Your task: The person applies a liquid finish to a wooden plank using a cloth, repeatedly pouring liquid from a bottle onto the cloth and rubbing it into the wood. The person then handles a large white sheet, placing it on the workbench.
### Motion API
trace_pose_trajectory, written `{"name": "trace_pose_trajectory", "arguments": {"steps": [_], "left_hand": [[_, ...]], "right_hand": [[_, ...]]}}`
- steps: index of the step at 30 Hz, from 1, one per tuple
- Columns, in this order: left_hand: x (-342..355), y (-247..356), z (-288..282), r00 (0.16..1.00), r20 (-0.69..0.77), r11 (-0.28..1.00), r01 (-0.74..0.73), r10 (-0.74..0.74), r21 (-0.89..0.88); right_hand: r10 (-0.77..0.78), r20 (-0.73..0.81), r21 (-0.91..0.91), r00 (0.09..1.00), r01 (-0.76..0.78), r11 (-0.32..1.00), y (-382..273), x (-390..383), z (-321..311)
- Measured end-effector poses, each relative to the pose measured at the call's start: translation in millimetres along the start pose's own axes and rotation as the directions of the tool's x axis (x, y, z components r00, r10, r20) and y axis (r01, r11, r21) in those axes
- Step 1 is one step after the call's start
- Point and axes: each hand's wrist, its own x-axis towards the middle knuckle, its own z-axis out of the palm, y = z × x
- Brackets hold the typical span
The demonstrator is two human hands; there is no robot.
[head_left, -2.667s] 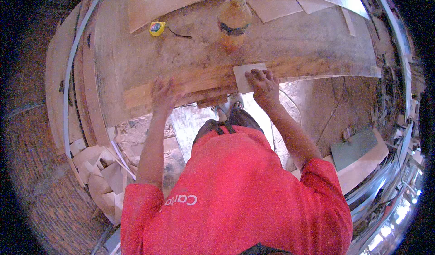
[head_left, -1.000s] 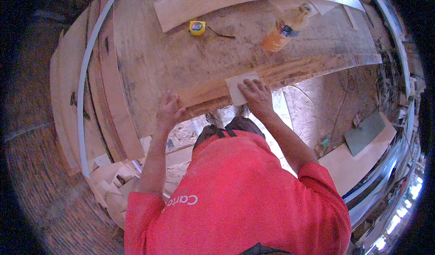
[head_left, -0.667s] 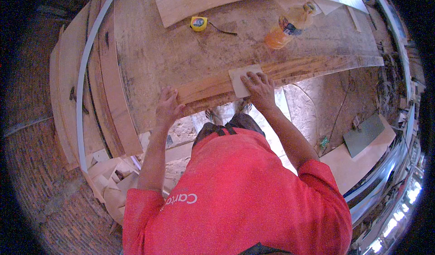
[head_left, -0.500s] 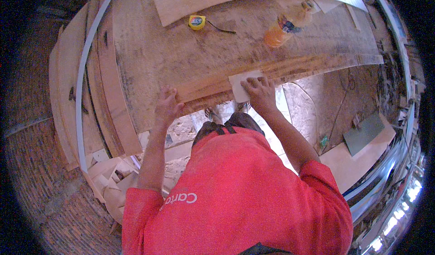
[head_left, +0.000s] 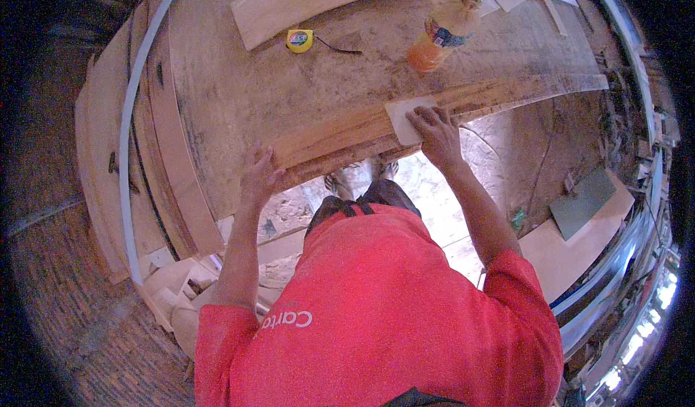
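Observation:
A long wooden strip (head_left: pixel 326 138) with dark grain runs along the near edge of the worktable. At its left end, my left hand (head_left: pixel 260 175) grips the strip with bent fingers. My right hand (head_left: pixel 441 136) is closed on a pale rectangular sheet (head_left: pixel 407 119), pressing it flat on the strip right of the middle. The fingertips lie over the sheet's right part; its underside is hidden, and I cannot tell what it is made of.
Beyond the strip are a yellow tape measure (head_left: pixel 299 41), an orange-filled bottle (head_left: pixel 430 51) and a curved pale board (head_left: pixel 326 5). Long boards (head_left: pixel 170 117) lie at the left. A grey-green sheet (head_left: pixel 583 203) rests on a light panel (head_left: pixel 572 259) at the right.
My right hand has slid the pale sheet a little to the right along the strip. My left hand stays at the strip's left end. The whole view has shifted slightly.

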Motion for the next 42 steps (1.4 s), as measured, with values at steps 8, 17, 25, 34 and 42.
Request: {"name": "trace_pose_trajectory", "arguments": {"steps": [8,17,25,34,42], "left_hand": [[4.0,-10.6,8.3,0.998,0.068,0.997,0.006,-0.012,0.078],[1.4,-31.2,26.0,0.998,-0.014,0.998,-0.053,0.054,0.02],[0.5,-24.7,20.8,0.994,0.093,0.998,0.058,-0.057,-0.009],[-3.0,0.3,-0.7,0.996,-0.071,0.998,-0.054,0.053,-0.017],[-7.5,0.5,-11.1,0.998,-0.056,0.997,-0.008,0.003,-0.083]], "right_hand": [[-0.013,0.022,-0.007,1.0,0.013,1.0,12.7,2.3,14.8],[0.038,0.111,-0.028,0.993,-0.035,0.999,-6.5,-10.9,0.8],[0.023,0.093,0.086,0.995,-0.031,0.996,-16.2,-29.9,-35.8],[0.067,0.196,0.066,0.978,-0.082,0.994,-58.7,-30.4,-9.2],[0.479,-0.062,-0.224,0.876,-0.48,0.848,96.4,7.8,-50.6]]}}
